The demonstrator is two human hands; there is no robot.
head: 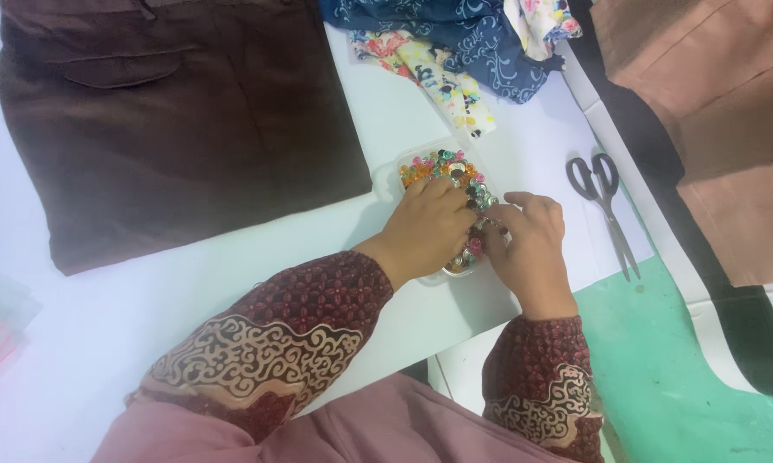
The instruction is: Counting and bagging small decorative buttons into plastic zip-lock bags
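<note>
- The left hand [425,227] lies flat, fingers together, in a clear plastic tray [414,159] of small glossy multicoloured beads [445,165].
- The right hand [530,244] curls at the tray's near end; whether it pinches a bead cannot be told.
- The tray rests on the white counter [112,309].
- Steel scissors [605,206] lie just right.
- Folded brown trousers [172,120] lie left.
- Crumpled printed fabric [463,43] lies beyond.

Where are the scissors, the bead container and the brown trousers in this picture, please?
scissors [607,208]: head view, near the pivot.
bead container [442,165]: head view, on the beads at its far end.
brown trousers [172,120]: head view, mid-fabric.
</note>
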